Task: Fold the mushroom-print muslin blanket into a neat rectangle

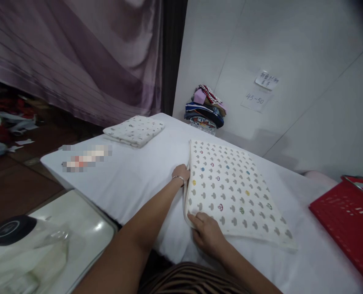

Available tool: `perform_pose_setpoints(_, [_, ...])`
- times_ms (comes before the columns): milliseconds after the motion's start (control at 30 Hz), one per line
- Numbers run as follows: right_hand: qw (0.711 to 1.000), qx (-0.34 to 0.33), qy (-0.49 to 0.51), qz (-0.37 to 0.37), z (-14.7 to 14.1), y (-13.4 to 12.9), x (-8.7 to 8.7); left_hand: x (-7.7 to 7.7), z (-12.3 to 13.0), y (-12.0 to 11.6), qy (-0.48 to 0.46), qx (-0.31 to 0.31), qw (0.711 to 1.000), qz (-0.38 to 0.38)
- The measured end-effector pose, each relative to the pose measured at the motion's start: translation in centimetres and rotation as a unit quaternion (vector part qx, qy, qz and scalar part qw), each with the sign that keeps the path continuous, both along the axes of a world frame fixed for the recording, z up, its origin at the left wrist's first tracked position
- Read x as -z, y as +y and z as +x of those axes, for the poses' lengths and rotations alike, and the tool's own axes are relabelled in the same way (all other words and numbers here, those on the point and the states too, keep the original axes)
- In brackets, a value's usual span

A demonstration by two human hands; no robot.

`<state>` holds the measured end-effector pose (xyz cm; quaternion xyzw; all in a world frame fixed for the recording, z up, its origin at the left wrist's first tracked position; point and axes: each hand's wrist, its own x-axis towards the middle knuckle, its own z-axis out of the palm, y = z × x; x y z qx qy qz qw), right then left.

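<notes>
A white cloth with a mushroom print [230,188] lies folded in layers on the white-sheeted table [144,179]. My left hand [181,173], with a bracelet at the wrist, is closed on the cloth's left folded edge. Lower down, my right hand [206,232] grips the near left corner, its thumb and fingers closed around the layers. Part of the left hand's fingers is hidden behind the edge. A second folded white cloth with a small print [134,130] rests farther off to the left.
A red bag [343,220] stands at the right. Folded clothes are piled [204,107] against the wall. At lower left is a glossy white surface [86,224] with a dark round object [11,229]. A purple curtain [108,53] hangs at the back left.
</notes>
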<state>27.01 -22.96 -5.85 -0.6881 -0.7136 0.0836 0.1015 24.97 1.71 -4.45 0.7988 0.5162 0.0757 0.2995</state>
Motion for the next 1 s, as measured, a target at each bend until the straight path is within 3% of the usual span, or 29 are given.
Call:
perform_pose_setpoints(467, [1.000, -0.007, 0.016, -0.005, 0.0, 0.2, -0.6, 0.2, -0.7, 0.9, -0.024, 0.003, 0.997, -0.068])
perform_pose_setpoints(733, [1.000, -0.013, 0.013, 0.002, -0.1, 0.1, -0.4, -0.1, -0.1, -0.7, -0.004, 0.008, 1.000, 0.007])
perform_pose_setpoints(1000, [1.000, -0.003, 0.014, 0.018, -0.4, 0.0, -0.4, -0.2, 1.4, 1.5, 0.005, 0.007, 1.000, -0.006])
